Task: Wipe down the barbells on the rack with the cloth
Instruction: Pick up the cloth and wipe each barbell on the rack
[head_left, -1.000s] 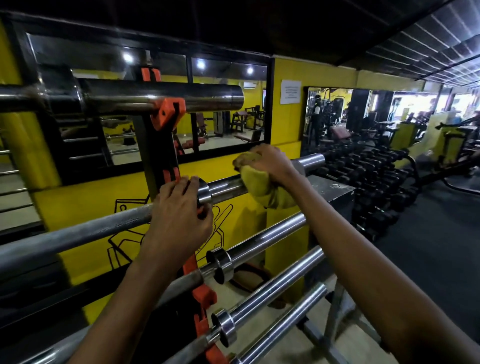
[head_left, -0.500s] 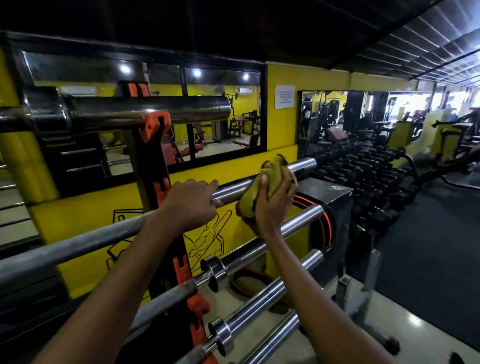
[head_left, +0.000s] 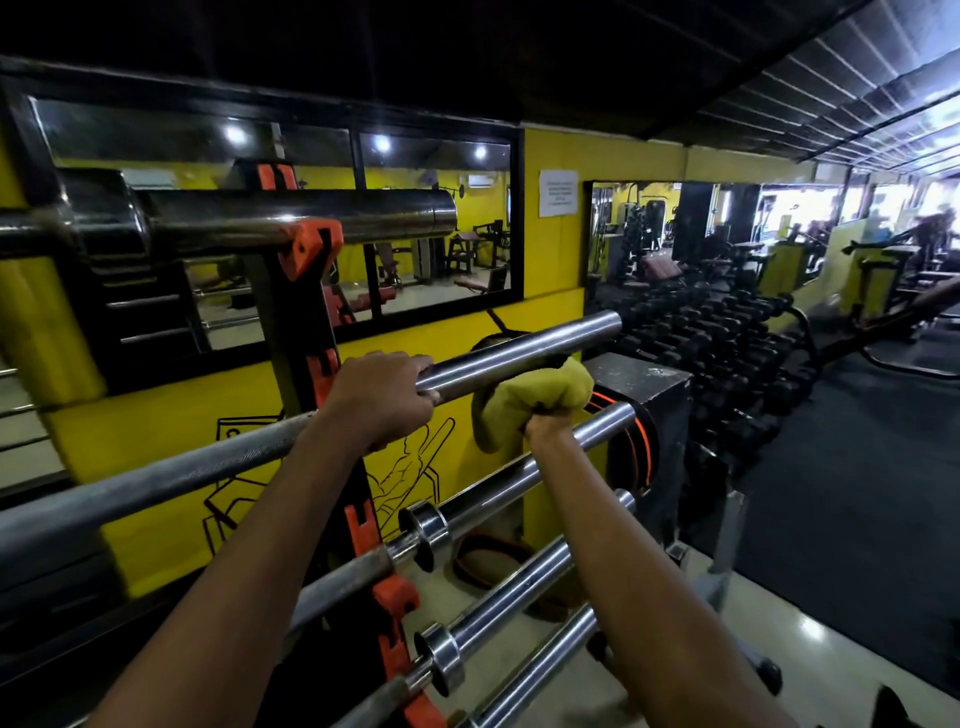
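left hand (head_left: 382, 397) grips the barbell (head_left: 519, 351); right hand (head_left: 548, 428) clutches the cloth (head_left: 524, 397) under it.

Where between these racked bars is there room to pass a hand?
Widest gap: between the top barbell and the second barbell, gripped by the left hand. Right hand and yellow cloth fill the gap beneath it; lower barbells lie close together.

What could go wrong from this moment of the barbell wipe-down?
1. The cloth, bunched in the right hand, seems to touch only the underside of the barbell, so its top may go unwiped.
2. The left hand grips that barbell close to the rack upright. If the bar rolls, fingers could get pinched.
3. The right hand sits just above the lower barbell, so a slip could knock the knuckles on it.
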